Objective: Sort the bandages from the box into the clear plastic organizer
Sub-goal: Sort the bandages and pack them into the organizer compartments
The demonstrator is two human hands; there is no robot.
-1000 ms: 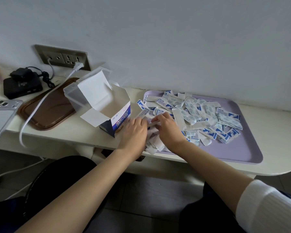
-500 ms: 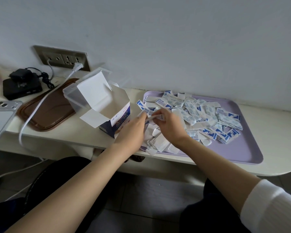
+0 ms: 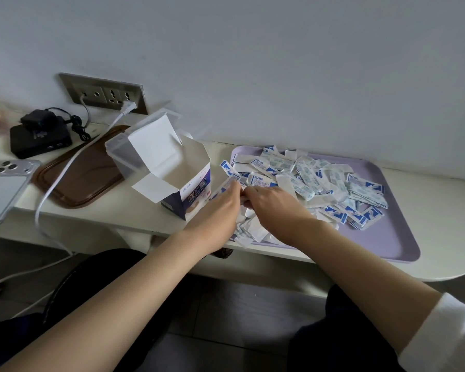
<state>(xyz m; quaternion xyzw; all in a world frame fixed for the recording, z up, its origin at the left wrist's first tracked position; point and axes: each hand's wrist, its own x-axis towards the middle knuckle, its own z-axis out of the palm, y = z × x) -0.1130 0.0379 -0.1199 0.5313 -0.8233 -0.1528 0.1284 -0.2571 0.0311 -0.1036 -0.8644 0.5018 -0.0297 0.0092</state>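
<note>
Blue 创口贴 legible on several bandages [image 3: 320, 181], heaped loose on the tray [image 3: 387, 237]. Large characters on the box [image 3: 184, 187] front, too blurred to read; flaps up, just left of the tray. Organizer [image 3: 118, 151] right behind the box, largely hidden by a flap. Left hand [image 3: 218, 210] at the heap's near-left edge, fingers together, tips on a wrapper; grip impossible to tell. Right hand [image 3: 274, 208] beside it, fingers curled onto bandages, tips hidden. More bandages half covered under both palms. Phone [image 3: 3, 189] cut off at left.
</note>
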